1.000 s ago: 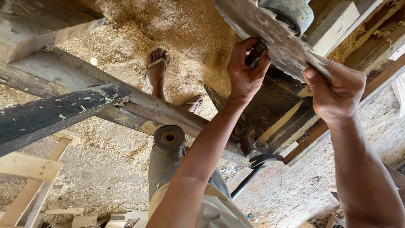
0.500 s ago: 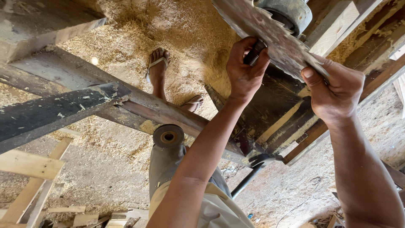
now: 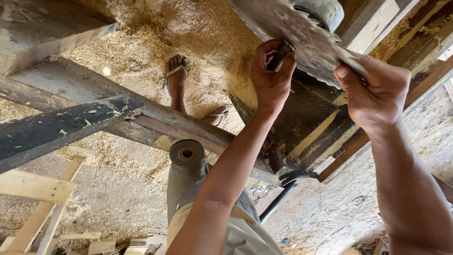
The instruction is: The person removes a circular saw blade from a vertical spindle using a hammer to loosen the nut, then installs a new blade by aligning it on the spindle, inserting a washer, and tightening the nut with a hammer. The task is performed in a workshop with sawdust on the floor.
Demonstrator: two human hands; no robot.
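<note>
Above the sawdust floor (image 3: 132, 42), the left hand (image 3: 271, 78) pinches the bolt (image 3: 278, 55) while the right hand (image 3: 377, 92) grips the saw blade (image 3: 302, 35), seemingly threading it, needing steady turns.

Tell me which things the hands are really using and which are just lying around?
In use:
left hand gripping the threaded bolt
right hand steadying the round saw blade by its edge

Just lying about:
metal washer disc on the beam
wrench
wood offcuts
sawdust
</note>
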